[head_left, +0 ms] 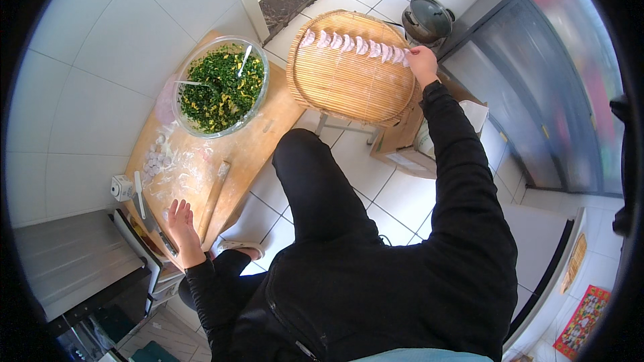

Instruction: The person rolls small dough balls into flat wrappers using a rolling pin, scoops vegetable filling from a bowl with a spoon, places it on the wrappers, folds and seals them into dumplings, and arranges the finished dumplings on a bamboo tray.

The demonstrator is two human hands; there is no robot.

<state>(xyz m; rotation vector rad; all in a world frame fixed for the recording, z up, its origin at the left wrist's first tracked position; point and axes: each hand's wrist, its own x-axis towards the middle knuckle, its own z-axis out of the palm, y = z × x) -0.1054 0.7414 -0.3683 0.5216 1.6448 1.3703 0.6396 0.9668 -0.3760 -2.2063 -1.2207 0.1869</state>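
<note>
My right hand (423,64) is at the right rim of a round bamboo tray (352,88), its fingers pinching the last dumpling (405,57) of a row. Several pale purple dumplings (361,46) run across the tray, side by side. Over the near end of a floured wooden board (241,146), my left hand (183,229) is held with fingers apart and nothing in it. Beside that hand lie a wooden rolling pin (214,201) and a knife (151,221). Small dough pieces (155,161) are clustered farther up the board.
A large clear bowl (265,90) of chopped greens with yellow bits, holding two utensils, stands on the board's far end. A lidded pot (428,17) is beyond the tray, and a cardboard box (397,153) is under my right arm. Tiled wall (90,95) borders the board's left side.
</note>
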